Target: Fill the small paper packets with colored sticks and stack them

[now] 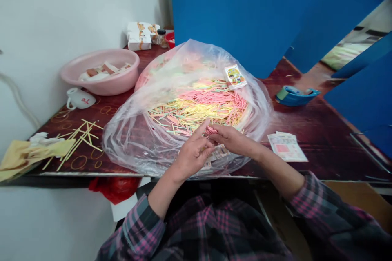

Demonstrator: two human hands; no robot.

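Nearest, the loose front of the clear plastic bag (128, 138) lies at the table (333, 147) edge below the forearms; a cuff dragging on it could tug the bag and spill its sticks. Printed wrappers (219, 153) lie just under the hands, where a wrist could brush them askew. The right hand (229, 138) closes its fingers around a small bundle of pink sticks (210, 131) above the bag's front; too loose a grip could let some slide out, too hard a squeeze might snap them. The left hand (196, 153) meets it, index finger extended, the others partly curled; whether it pinches any sticks I cannot tell. Beyond, the heap of coloured sticks (199, 108) lies jumbled, so colours could get mixed. Farther still, a cartoon packet (235, 76) rests tilted on the bag and could slip if the film shifts.
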